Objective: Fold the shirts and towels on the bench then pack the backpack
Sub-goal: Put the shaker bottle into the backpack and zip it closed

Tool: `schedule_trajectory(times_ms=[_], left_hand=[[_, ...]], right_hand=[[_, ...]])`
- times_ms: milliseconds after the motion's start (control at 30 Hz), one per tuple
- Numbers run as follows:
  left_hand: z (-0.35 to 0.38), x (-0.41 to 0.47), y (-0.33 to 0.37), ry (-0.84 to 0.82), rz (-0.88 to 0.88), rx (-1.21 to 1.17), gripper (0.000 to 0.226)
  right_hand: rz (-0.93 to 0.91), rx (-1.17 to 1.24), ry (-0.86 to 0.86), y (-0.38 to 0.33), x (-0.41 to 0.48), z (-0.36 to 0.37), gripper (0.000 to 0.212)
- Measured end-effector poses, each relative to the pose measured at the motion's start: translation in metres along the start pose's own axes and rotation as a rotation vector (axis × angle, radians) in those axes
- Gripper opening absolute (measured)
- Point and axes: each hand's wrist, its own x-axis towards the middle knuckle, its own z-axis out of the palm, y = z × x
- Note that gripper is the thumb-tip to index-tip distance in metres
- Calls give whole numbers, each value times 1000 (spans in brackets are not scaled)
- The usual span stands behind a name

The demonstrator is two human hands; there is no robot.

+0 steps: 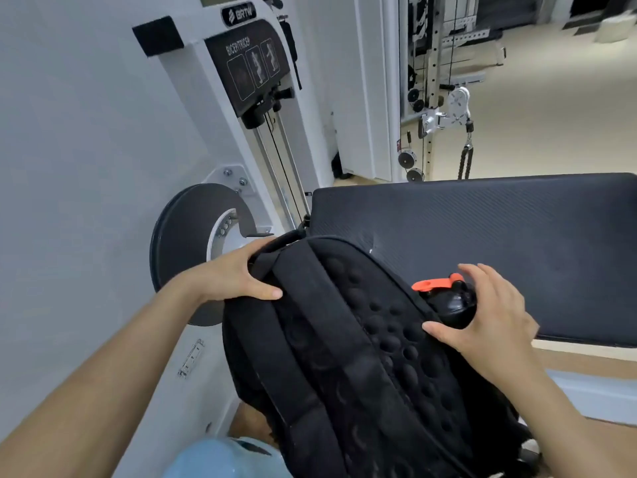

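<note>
Black fabric backpack [362,339] sits at the near corner of the black padded desk [517,229], dimpled back panel up; cannot tell whether the desk carries its weight. Left hand [238,274] grips the top end, fingers wrapped over the far edge, thumb flat on a shoulder strap [275,339]. Right hand [493,315] cups a black plastic bottle with an orange lid [451,301] in the side pocket, fingers [482,270] curled round the cap, thumb pressing the panel. No shirts or towels show on the desk; packing looks nearly done. Best to seat the bottle fully while the left hand steadies the top.
</note>
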Motion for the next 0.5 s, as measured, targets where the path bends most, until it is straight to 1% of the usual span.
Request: schedule_trajectory(times_ms=[67,133,200,233,267,300,367,400,433,500], left_hand=[[3,17,-12,51,-17,-78,96],[6,34,-21,104,-35,-126,94],[13,45,-23,174,-40,-83,75],[16,47,-22,202,-36,-22,65],[18,48,-20,223,-32,41,60],[20,45,-16,237,-27,82,58],[24,37,-8,259,-12,92,61],[26,32,-2,273,0,69,61],[30,26,6,289,15,14,59],[36,9,32,314,64,-160,47]], right_hand=[[-38,-88,77,-6,1,4,100],[-78,-155,152,-16,-1,8,94],[-113,-227,200,-30,-2,9,85],[-139,-267,206,-39,-3,7,80],[-175,-292,207,-49,-6,5,73],[-225,-284,201,-61,-10,1,63],[-329,-203,131,-88,-30,-7,48],[-363,-157,74,-105,-45,-9,48],[-386,-136,4,-124,-61,-8,55],[-376,-172,-163,-159,-86,-1,87]])
